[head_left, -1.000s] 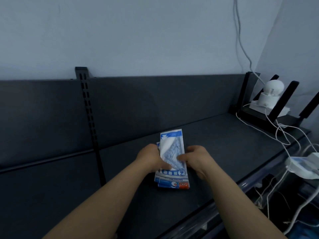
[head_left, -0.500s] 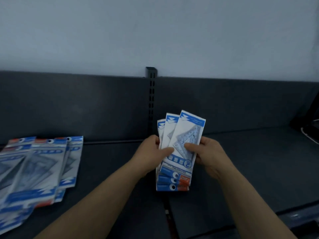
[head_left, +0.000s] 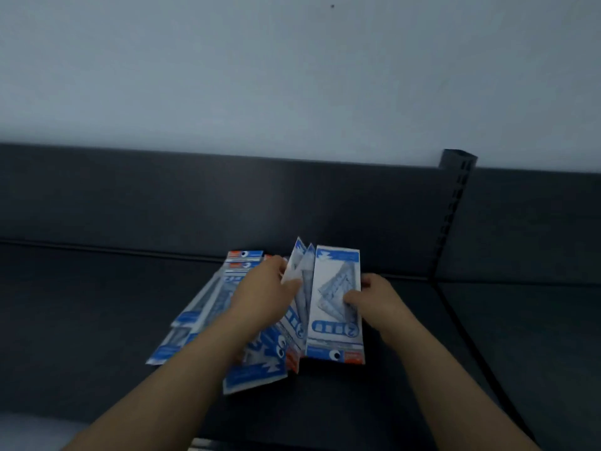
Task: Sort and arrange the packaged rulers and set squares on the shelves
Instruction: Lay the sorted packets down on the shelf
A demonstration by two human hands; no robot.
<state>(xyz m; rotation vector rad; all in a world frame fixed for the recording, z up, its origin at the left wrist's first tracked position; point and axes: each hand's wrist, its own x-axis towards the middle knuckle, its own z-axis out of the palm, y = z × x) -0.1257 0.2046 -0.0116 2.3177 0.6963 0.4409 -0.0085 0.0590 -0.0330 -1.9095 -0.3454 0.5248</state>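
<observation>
Dark shelf [head_left: 97,320], far edge against back panel. Left of centre: loose pile [head_left: 208,307] of blue-white packs lying flat, fanned, partly under left forearm. Left hand [head_left: 270,294] closed on two or three upright packs [head_left: 300,271] (edges only visible). Just right: front pack [head_left: 336,301], set squares showing, pinched by right hand [head_left: 370,301], thumb on face. Far right: slotted post [head_left: 455,203].

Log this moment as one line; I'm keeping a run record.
stage: sorting | left hand: holds packs | right hand: holds front pack | pile: on shelf, under left arm
</observation>
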